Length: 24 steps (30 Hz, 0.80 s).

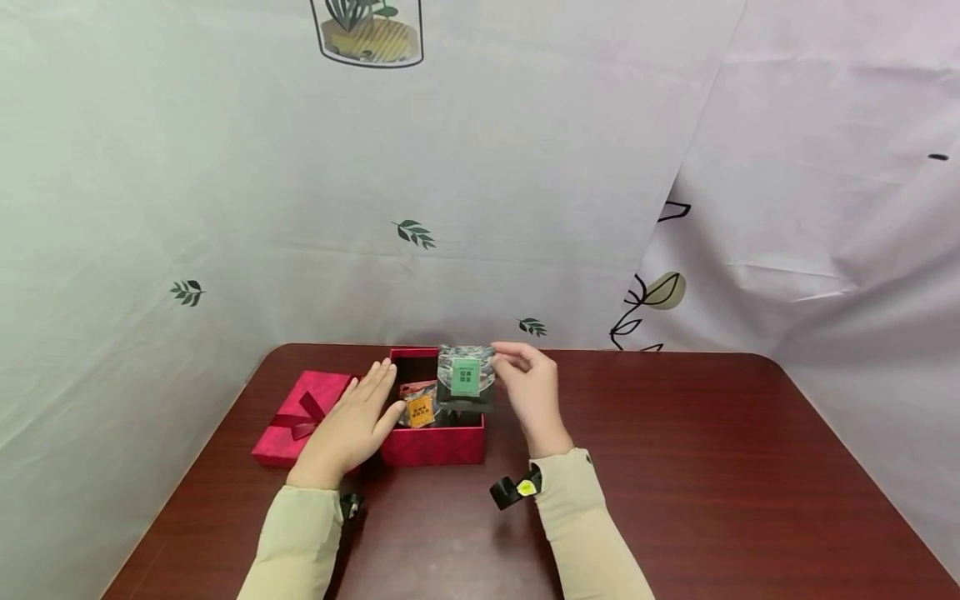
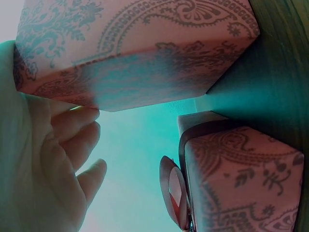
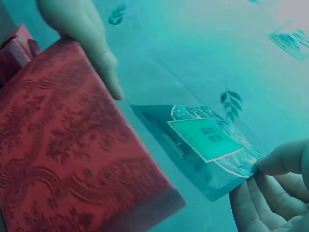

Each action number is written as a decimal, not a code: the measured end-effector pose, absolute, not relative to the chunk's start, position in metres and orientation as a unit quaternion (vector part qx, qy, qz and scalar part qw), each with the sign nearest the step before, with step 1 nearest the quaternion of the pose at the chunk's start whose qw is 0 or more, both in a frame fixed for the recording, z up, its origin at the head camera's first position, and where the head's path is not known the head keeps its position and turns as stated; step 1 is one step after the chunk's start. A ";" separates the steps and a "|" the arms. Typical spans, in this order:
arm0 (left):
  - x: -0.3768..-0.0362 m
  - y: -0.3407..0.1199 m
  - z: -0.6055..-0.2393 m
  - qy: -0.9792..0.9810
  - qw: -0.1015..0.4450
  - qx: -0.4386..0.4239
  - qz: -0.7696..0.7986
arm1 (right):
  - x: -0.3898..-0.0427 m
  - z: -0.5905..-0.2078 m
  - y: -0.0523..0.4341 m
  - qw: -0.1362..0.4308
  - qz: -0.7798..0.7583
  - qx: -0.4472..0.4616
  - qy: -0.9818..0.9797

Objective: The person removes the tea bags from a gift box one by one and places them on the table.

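Between thumb and fingertips my right hand (image 1: 534, 396) pinches a tea sachet (image 1: 466, 377) by its right edge. The sachet is dark and patterned, with a green label facing me, and hangs over the right part of an open red box (image 1: 433, 448). My left hand (image 1: 348, 432) rests with straight fingers along the box's left rim, as the left wrist view also shows. Inside the box lies another sachet (image 1: 420, 411) with an orange label; the held one hides part of the interior. The right wrist view shows the pinched corner (image 3: 248, 169) beside the box's patterned wall (image 3: 72, 145).
Left of the box lies its red lid (image 1: 324, 387) with a dark red ribbon bow (image 1: 306, 418), partly behind my left hand. Both stand near the back edge of a brown wooden table (image 1: 675, 467). A pale printed cloth (image 1: 525, 208) hangs behind.
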<state>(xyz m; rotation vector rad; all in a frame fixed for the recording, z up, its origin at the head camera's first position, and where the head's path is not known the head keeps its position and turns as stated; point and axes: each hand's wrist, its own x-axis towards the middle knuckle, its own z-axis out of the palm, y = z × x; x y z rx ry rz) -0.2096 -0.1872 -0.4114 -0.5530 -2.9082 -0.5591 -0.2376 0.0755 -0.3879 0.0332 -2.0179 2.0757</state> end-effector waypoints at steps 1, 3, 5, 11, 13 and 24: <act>-0.210 -0.187 -0.411 -0.964 0.064 -0.184 -0.184 | -0.238 -0.388 0.079 0.124 0.719 0.003 -0.683; -0.210 -0.186 -0.411 -0.964 0.063 -0.184 -0.182 | -0.238 -0.390 0.085 0.128 0.730 -0.014 -0.672; -0.210 -0.187 -0.412 -0.964 0.064 -0.183 -0.180 | -0.240 -0.392 0.091 0.129 0.736 -0.031 -0.664; -0.210 -0.188 -0.412 -0.965 0.063 -0.181 -0.181 | -0.249 -0.400 0.108 0.121 0.756 -0.073 -0.639; -0.210 -0.188 -0.412 -0.964 0.061 -0.180 -0.184 | -0.252 -0.404 0.114 0.123 0.758 -0.088 -0.634; -0.212 -0.188 -0.413 -0.963 0.065 -0.184 -0.184 | -0.262 -0.422 0.130 0.118 0.749 -0.142 -0.637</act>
